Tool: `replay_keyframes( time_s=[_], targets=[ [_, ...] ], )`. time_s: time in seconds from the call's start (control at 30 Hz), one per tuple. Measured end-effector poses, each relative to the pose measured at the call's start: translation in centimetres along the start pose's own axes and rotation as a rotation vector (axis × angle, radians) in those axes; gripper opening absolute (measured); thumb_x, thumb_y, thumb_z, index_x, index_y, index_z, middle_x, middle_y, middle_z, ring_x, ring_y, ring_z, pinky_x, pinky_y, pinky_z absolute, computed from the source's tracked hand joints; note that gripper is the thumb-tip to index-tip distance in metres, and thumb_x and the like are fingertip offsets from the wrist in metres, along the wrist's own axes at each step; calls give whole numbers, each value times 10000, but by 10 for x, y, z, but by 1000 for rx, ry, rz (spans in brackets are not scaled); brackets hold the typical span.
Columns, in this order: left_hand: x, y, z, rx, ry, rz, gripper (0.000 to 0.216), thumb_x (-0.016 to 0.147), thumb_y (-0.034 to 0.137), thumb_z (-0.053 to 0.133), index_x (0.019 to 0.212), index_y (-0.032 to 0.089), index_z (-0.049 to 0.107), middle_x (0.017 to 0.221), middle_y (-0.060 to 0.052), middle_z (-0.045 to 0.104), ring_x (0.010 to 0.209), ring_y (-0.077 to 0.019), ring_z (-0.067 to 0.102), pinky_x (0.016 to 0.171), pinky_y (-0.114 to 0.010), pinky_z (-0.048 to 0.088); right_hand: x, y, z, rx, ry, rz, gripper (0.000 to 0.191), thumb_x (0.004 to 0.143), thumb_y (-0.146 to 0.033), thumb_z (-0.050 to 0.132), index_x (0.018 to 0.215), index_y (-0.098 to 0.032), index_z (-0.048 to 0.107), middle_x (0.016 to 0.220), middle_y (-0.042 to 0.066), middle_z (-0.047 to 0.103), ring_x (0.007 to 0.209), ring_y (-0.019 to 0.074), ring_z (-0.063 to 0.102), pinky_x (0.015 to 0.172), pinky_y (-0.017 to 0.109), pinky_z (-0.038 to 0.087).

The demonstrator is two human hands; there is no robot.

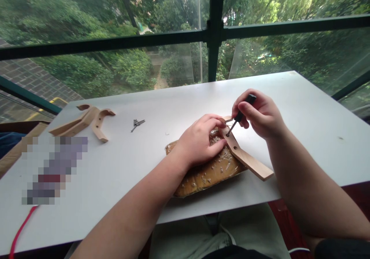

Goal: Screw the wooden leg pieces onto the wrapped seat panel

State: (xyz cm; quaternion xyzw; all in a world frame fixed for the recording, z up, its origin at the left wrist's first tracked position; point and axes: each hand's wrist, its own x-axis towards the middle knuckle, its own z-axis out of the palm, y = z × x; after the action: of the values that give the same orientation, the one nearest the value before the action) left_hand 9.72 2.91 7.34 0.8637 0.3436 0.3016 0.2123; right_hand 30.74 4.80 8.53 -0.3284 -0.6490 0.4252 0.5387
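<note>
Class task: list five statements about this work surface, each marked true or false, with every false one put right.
1. The right hand holds a black-handled tool. True.
2. The left hand touches the wooden piece at the tool's tip. True.
3. Everything lies on a black surface. False: the tabletop is white.
4. A brown pad lies partly under the wooden piece. True.
5. Small metal items lie right of the pad. False: the small metal items lie left of it.

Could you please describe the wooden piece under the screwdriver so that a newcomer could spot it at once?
On the white table, find the brown cardboard by the near edge. The wooden piece lies across its right side, one end jutting past it. Unlike the wooden parts at the table's left, it has the screwdriver set at one of its holes.
</note>
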Motion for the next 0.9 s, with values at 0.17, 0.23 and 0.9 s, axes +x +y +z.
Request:
replay_keyframes(
  time_s=[0.17, 0.23, 0.9],
  targets=[
    [0, 0, 0, 1, 1, -4, 233, 836, 213, 648, 1066, 200, 608, 1289, -65, 600, 1208, -207, 575, 1081, -362, 461, -1, -1, -1, -1, -4, -14, 161, 886, -335, 675, 871, -194, 599, 740, 18, 673, 461, 99, 519, 404, 265, 368],
    [0, 1, -1, 1, -2, -6, 226, 838, 212, 644, 1060, 199, 610, 1291, -70, 600, 1209, -213, 576, 1079, -369, 463, 0, 0, -1, -16, 5, -16, 164, 885, -334, 678, 867, -191, 600, 736, 18, 672, 465, 99, 526, 410, 262, 378],
    [0, 1, 0, 4, 7, -1, 199, 839, 218, 641, 1036, 200, 618, 1279, -74, 606, 1207, -217, 580, 1067, -365, 471, 4, 14, 4, -91, 98, 69, 371, 888, -531, 621, 819, -169, 585, 675, -5, 591, 418, 73, 512, 366, 234, 364]
  ],
)
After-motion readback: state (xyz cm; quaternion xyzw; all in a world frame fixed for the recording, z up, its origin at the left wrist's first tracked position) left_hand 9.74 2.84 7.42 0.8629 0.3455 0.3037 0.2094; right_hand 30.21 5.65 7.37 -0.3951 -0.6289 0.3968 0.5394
